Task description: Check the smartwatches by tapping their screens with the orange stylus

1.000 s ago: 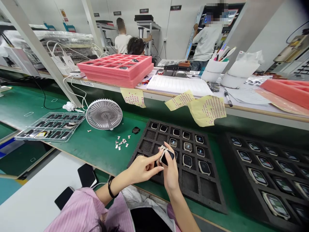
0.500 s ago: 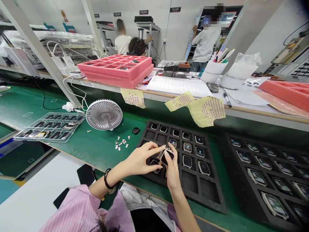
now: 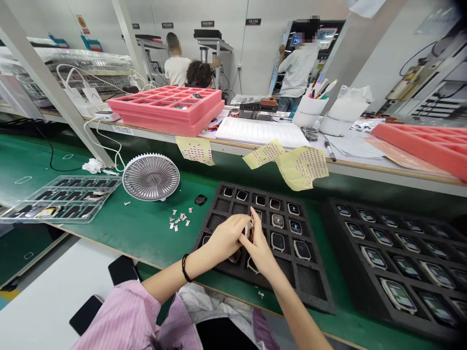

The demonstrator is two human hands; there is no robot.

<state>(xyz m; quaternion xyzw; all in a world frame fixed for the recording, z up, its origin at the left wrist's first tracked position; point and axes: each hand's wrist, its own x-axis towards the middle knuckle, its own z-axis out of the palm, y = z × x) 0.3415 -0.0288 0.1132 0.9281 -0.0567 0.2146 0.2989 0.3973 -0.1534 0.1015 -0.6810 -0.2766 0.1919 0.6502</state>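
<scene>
My left hand [image 3: 226, 236] and my right hand [image 3: 258, 245] meet above a black foam tray [image 3: 315, 287], both closed around one smartwatch [image 3: 249, 228]. Only a strip of its pale case shows between the fingers; its screen is hidden. In the tray's pockets lie several more watches, among them a lit one [image 3: 278, 220] just right of my hands and a dark one [image 3: 278, 241] below it. Another watch [image 3: 253, 265] sits partly under my right hand.
A second foam tray [image 3: 350, 287] with several watches stands at the right. Left of my hands are small metallic pieces [image 3: 178, 219], a black watch part [image 3: 200, 200], a fan [image 3: 151, 177] and a clear plastic tray [image 3: 85, 214]. A shelf with pink foam trays [image 3: 164, 114] runs behind.
My left hand has rolled over, its back now upward, and covers most of the watch. The watch has turned so its screen no longer faces me. The view has shifted slightly.
</scene>
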